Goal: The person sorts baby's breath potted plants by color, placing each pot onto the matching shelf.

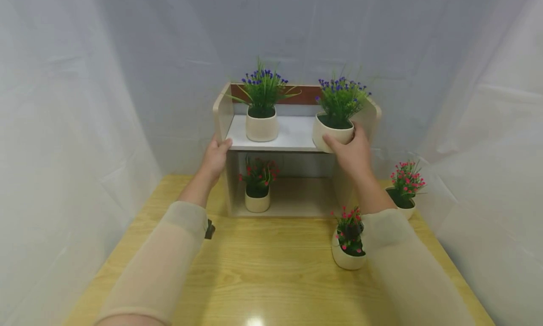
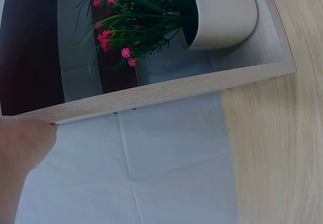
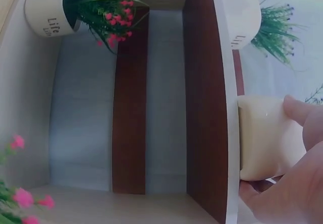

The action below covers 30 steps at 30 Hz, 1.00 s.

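Observation:
On the right of the upper board of a two-tier shelf [image 1: 292, 148], my right hand [image 1: 354, 151] grips a white pot of purple flowers [image 1: 333, 136], thumb in front and fingers round its right side. The pot leans slightly at the board's front edge; whether its base fully rests there I cannot tell. In the right wrist view the same pot [image 3: 267, 138] shows beside the board. My left hand [image 1: 215, 158] holds the shelf's left side panel, thumb at the front edge. A second pot of purple flowers [image 1: 261, 128] stands upright on the upper board's left.
A pot of pink flowers [image 1: 257, 203] stands on the lower tier's left. Two more pink-flowered pots sit on the wooden table [image 1: 263, 279]: one in front [image 1: 349, 261], another at the right [image 1: 406, 210]. A small dark object [image 1: 209, 229] lies by the left sleeve.

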{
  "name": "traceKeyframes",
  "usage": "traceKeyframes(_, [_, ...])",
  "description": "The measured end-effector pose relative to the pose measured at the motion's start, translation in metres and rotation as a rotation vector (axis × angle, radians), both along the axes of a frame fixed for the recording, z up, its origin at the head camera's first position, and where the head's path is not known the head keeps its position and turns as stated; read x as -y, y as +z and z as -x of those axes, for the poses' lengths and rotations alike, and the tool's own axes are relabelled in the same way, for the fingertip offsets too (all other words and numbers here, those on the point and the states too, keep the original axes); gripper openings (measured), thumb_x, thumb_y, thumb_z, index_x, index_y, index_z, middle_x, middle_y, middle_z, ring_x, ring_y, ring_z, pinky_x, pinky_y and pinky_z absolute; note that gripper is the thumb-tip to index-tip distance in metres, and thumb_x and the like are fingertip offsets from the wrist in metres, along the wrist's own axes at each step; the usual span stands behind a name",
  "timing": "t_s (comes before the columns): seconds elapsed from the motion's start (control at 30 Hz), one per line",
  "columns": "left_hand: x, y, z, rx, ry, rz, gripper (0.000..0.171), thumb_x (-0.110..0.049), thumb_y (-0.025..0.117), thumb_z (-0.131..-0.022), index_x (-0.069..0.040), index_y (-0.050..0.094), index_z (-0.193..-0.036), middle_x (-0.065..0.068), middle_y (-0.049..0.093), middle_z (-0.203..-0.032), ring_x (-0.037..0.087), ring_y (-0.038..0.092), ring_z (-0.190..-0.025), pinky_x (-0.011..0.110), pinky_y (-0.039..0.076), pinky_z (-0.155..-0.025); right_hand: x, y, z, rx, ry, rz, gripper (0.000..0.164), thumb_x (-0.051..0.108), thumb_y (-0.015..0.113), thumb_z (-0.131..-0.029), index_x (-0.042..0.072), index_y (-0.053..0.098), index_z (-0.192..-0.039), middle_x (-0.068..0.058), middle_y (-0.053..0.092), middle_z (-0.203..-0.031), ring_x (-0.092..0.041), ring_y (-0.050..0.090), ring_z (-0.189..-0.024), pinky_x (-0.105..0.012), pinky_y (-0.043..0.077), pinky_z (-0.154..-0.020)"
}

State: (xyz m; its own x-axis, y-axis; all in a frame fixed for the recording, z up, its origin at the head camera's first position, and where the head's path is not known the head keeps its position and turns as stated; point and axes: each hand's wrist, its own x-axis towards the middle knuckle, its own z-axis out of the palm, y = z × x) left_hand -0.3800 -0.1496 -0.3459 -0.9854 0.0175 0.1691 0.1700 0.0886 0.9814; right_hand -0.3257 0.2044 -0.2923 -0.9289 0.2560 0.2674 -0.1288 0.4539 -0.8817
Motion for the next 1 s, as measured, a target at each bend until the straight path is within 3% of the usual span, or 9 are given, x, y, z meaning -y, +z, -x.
traceKeyframes(0.57, [0.002, 0.0, -0.002, 0.008, 0.008, 0.025, 0.063, -0.031, 0.043, -0.117, -0.02, 0.02, -0.174, 0.009, 0.022, -0.183, 0.032, 0.013, -0.172, 0.057, 0.006, -0.14, 0.003, 0.007, 0.037, 0.074, -0.061, -0.169, 0.091, 0.053, 0.075, -0.098, 0.009, 0.036, -0.167, -0.018, 0.053, -0.165, -0.037, 0.051, -0.152, -0.052, 0.043, -0.127])
traceKeyframes(1.0, [0.001, 0.001, -0.001, 0.001, 0.003, 0.003, 0.062, -0.03, 0.044, -0.117, -0.019, 0.022, -0.174, 0.01, 0.026, -0.181, 0.031, 0.015, -0.171, 0.054, 0.007, -0.141, 0.006, 0.008, 0.057, 0.066, -0.085, -0.164, 0.093, 0.049, 0.076, -0.099, 0.006, 0.031, -0.169, -0.02, 0.049, -0.167, -0.039, 0.047, -0.156, -0.05, 0.038, -0.132])
